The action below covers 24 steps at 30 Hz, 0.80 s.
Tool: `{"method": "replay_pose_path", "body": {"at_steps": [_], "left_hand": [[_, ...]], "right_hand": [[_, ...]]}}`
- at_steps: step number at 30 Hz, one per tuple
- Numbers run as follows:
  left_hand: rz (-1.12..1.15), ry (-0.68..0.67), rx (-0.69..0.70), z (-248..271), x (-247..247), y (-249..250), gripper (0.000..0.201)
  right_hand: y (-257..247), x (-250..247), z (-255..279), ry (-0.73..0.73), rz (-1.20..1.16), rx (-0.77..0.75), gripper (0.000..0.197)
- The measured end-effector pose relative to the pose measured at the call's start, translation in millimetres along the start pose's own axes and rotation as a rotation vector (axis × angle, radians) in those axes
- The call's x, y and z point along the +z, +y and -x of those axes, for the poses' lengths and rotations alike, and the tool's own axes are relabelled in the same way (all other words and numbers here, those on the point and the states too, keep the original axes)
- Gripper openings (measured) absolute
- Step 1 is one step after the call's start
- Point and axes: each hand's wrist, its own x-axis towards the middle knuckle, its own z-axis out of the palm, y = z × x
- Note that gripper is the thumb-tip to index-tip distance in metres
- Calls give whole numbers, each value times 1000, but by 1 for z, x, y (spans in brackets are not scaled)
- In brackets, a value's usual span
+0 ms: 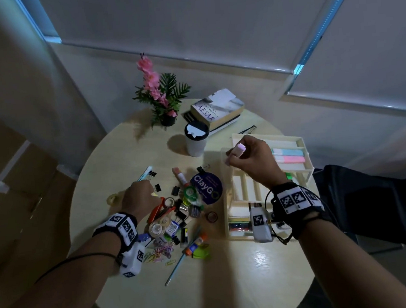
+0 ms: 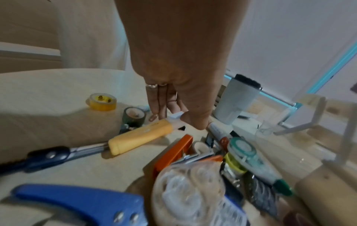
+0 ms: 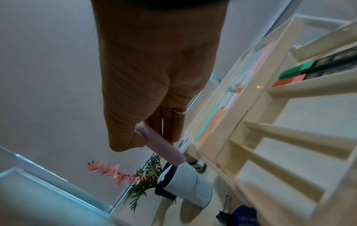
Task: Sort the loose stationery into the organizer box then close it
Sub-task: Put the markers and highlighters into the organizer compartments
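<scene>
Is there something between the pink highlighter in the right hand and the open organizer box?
Nothing visible. The right hand holds the pink highlighter in the air, just beside the organizer box, whose compartments are open from above.

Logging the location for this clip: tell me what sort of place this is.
Probably an office or study corner: a round wooden table below roller blinds, with stacked books, a lidded travel cup and a potted artificial flower.
</scene>
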Motion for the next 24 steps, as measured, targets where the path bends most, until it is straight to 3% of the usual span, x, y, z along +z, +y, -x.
{"method": "replay_pose_path", "body": {"at_steps": [5, 8, 13, 16, 19, 24], "left_hand": [[305, 105, 24, -10, -35, 32, 29], [383, 163, 146, -16, -64, 72, 25], [479, 115, 425, -20, -92, 159, 20], [436, 44, 629, -18, -90, 220, 19], [305, -51, 787, -13, -71, 274, 19], [44, -196, 826, -10, -24, 317, 19]], "right_hand": [[15, -40, -5, 57, 96, -68, 7], [31, -75, -11, 88, 257, -135, 12], [60, -129, -2, -48, 613, -242, 30], [84, -151, 4, -125, 688, -233, 45], [100, -163, 6, -171, 715, -251, 37], [114, -169, 5, -224, 607, -287, 24]]}}
